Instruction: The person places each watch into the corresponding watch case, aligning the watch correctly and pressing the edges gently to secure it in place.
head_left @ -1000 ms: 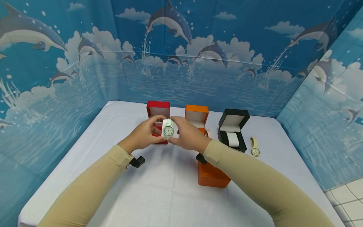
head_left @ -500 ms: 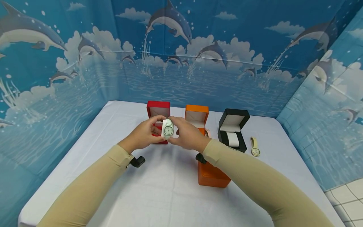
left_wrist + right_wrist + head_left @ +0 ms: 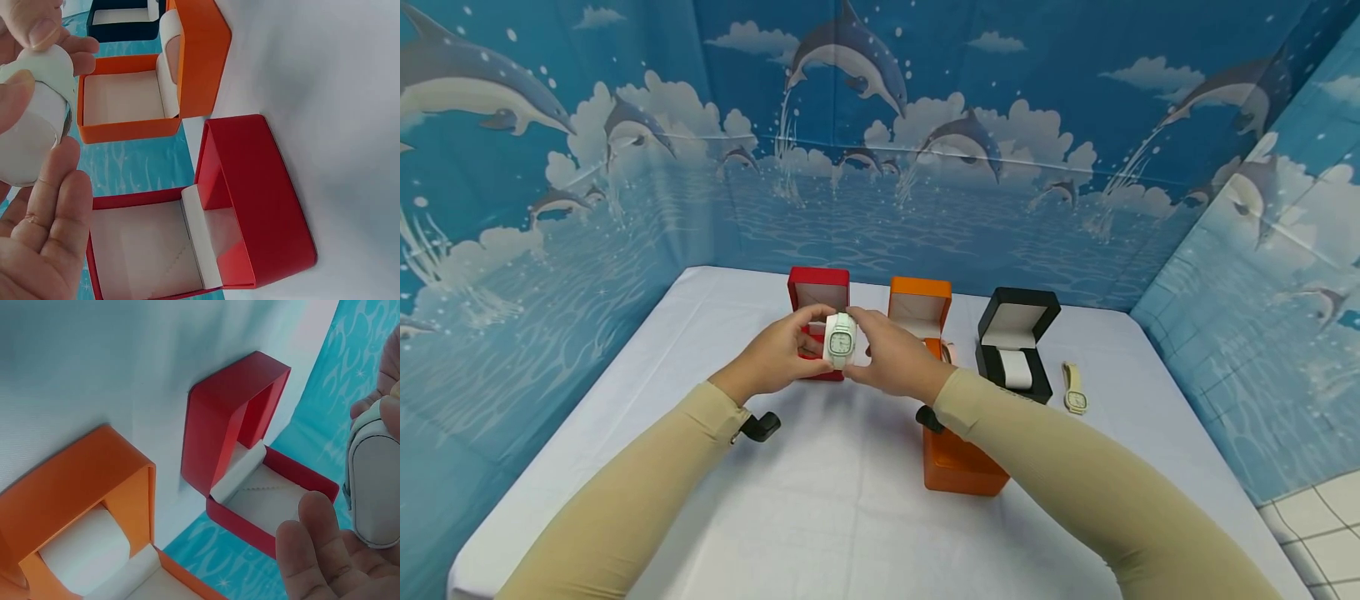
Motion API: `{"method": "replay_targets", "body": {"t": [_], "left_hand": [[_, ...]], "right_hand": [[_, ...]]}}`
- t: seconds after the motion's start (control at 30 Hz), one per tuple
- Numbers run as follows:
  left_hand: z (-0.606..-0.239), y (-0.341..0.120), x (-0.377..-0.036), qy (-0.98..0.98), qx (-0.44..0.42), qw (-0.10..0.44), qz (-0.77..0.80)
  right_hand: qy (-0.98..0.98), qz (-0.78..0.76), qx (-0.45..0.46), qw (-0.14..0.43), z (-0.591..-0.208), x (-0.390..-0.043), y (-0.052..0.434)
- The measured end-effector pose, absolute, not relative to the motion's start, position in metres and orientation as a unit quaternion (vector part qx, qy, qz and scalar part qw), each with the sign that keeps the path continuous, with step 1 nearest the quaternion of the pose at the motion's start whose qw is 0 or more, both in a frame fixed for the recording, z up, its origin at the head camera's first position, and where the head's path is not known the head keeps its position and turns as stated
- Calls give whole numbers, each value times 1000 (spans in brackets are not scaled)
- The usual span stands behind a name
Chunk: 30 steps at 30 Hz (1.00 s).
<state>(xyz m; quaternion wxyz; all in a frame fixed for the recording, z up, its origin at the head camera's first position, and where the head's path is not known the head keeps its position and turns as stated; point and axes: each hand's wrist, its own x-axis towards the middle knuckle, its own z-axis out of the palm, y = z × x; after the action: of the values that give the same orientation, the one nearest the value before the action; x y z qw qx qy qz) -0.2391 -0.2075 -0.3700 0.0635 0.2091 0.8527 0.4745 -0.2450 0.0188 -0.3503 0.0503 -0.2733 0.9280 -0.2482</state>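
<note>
A pale green watch (image 3: 841,342) with a squarish dial is wrapped around a white cushion (image 3: 22,144), held up before the open red box (image 3: 818,287). My left hand (image 3: 773,354) grips the cushion from the left, thumb at its lower edge and index finger at the top. From the other side my right hand (image 3: 897,354) pinches it, fingertips on the strap near the top. In the right wrist view the cushion's flat white end (image 3: 378,484) faces the camera. Much of the red box's base is hidden behind the hands in the head view.
An open orange box (image 3: 920,289) holds a cushion (image 3: 87,550). Right of it stands an open black box (image 3: 1028,308) with a white cushion (image 3: 1017,369). A yellowish watch (image 3: 1074,390) lies farther right. Another orange box (image 3: 962,471) sits under the right forearm.
Both hands and the watch on its cushion have shifted slightly left over the last half second, and the dial has turned slightly. The boxes have stayed in place.
</note>
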Motion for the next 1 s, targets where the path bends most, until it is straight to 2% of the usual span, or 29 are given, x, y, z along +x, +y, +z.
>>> {"method": "replay_targets", "body": {"t": [1.0], "left_hand": [[-380, -230, -254, 893, 157, 62, 418]], "right_hand": [[940, -201, -268, 68, -360, -272, -9]]}}
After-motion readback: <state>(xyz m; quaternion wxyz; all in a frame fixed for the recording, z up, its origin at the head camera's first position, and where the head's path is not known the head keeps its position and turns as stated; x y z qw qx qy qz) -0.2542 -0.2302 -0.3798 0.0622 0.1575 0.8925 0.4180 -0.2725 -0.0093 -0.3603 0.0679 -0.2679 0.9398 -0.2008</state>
